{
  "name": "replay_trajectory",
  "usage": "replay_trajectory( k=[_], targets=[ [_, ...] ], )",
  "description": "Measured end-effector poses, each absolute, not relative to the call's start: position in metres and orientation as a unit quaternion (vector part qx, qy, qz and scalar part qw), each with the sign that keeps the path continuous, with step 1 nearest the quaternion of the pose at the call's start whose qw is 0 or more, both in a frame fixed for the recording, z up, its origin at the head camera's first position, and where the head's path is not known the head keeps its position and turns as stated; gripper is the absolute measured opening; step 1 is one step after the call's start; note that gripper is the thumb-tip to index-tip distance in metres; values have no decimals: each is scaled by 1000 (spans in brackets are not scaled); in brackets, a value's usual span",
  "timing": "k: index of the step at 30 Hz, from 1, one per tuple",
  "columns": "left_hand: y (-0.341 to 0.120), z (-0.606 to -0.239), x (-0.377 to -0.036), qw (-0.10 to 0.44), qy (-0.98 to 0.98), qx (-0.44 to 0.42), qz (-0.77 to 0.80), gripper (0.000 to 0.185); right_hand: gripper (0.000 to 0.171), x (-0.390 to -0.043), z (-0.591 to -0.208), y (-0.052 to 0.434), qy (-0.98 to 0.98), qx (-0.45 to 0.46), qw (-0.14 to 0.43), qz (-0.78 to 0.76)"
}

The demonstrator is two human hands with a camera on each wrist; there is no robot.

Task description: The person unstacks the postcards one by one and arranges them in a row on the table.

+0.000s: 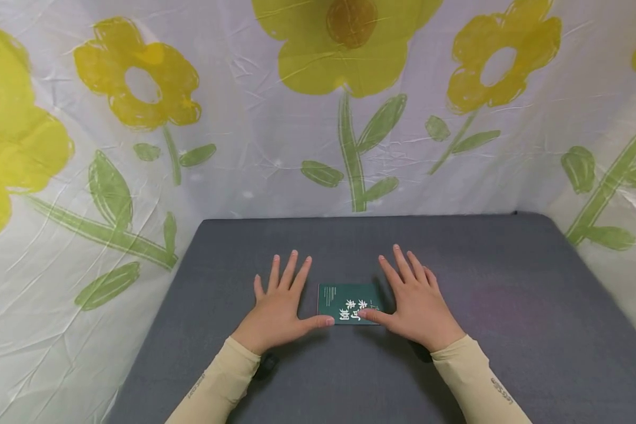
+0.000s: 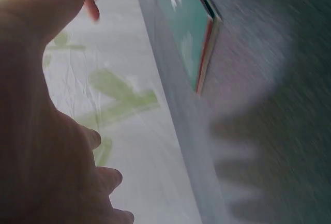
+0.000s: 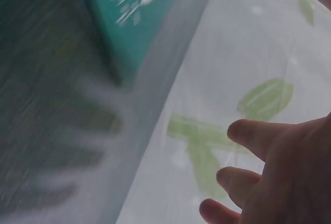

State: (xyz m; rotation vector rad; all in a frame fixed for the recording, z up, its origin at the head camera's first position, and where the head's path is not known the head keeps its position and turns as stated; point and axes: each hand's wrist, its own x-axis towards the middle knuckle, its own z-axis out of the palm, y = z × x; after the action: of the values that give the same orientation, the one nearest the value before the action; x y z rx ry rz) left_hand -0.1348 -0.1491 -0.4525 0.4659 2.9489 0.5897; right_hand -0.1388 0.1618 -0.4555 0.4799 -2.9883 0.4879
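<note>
- While both hands are being held flat on the grey table top (image 1: 509, 306), a small green booklet (image 1: 348, 302) is being framed between them; it is lying closed, cover up, white characters showing, near the middle of the table's near half.
- Progress, as judged: the booklet is being left shut and unlifted; nothing is being gripped, so any opening or moving of it is being counted as not yet done.
- Left hand (image 1: 282, 307): being rested palm down just left of the booklet, fingers straight and spread, thumb tip being laid at the booklet's near left corner.
- Right hand (image 1: 414, 301): being rested palm down just right of the booklet, fingers straight and a little fanned, thumb tip being set on the booklet's near right edge.
- Forearms: being angled inward from the near edge, cream sleeves (image 1: 217, 386) being worn to the wrists.
- Backdrop: a white sheet with yellow flowers (image 1: 350, 47) is being hung behind and beside the table.
</note>
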Motion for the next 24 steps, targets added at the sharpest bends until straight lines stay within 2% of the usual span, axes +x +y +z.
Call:
replay_trajectory(
  k=[4,9,15,24],
  targets=[
    [-138,-452,-139,53,964,170,198,123,121,-142,-452,145,-971,173,33,164],
    [-131,-453,-146,79,953,204,207,127,121,-146,-448,132,-965,196,-6,176],
    [-122,-457,-156,109,939,242,220,137,118,-152,-456,129,-956,224,-48,186],
    [-113,-467,-170,138,936,244,212,136,109,-160,-471,133,-941,245,-96,214]
  ],
)
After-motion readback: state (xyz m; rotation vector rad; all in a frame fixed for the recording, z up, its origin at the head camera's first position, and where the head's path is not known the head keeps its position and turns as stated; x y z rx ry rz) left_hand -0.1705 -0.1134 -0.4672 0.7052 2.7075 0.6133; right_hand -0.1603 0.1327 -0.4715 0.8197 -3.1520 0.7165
